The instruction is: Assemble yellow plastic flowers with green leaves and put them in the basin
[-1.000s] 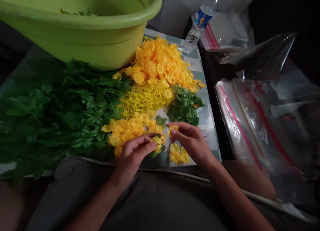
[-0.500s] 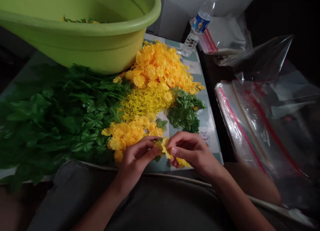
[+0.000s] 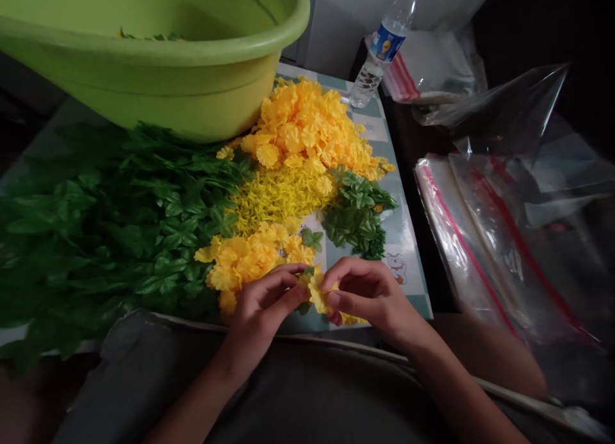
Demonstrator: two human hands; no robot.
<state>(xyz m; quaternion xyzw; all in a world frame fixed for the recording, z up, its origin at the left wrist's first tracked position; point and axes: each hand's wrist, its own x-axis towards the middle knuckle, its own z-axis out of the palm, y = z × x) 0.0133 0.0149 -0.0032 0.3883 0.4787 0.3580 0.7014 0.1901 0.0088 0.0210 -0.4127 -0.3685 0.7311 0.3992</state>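
My left hand (image 3: 262,309) and my right hand (image 3: 365,296) meet over the mat, their fingertips pinching a yellow artificial flower (image 3: 317,295) from both sides. A small green plastic leaf (image 3: 303,308) shows just under the left fingers. Beyond my hands lies a heap of yellow artificial flowers (image 3: 245,261). Farther back are fine yellow plastic sprigs (image 3: 278,200) and a larger orange-yellow flower pile (image 3: 307,127). Artificial green leaves (image 3: 120,232) spread to the left, with a smaller leaf cluster (image 3: 358,216) to the right.
A lime-green plastic basin (image 3: 144,66) tilts over the far side of the checked mat (image 3: 398,239), with some leaves inside. A water bottle (image 3: 379,53) stands beyond the mat. Clear plastic bags with red seals (image 3: 494,239) lie to the right. My grey-clothed lap (image 3: 288,393) fills the bottom.
My hands have closed in from apart and now grip the flower together. The yellow flowers at the mat's lower right are now mostly hidden beneath my right hand.
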